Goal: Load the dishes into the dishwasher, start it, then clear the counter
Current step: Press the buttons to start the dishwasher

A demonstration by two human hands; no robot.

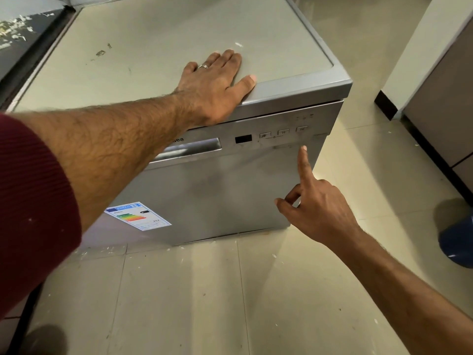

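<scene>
A silver dishwasher (230,190) stands on the tiled floor with its door closed. My left hand (215,83) lies flat on its top, near the front edge, fingers straight. My right hand (317,203) points upward with the index finger straight and the other fingers curled, holding nothing. The fingertip is at the door front just below the rightmost of three control buttons (302,129). A dark display (243,139) sits left of the buttons, and the recessed door handle (194,149) is partly hidden by my left forearm. No dishes are in view.
An energy label (137,216) is stuck low on the door. A blue rounded object (455,239) sits on the floor at the right, below a cabinet (440,98). A dark speckled surface (23,34) borders the dishwasher at the far left.
</scene>
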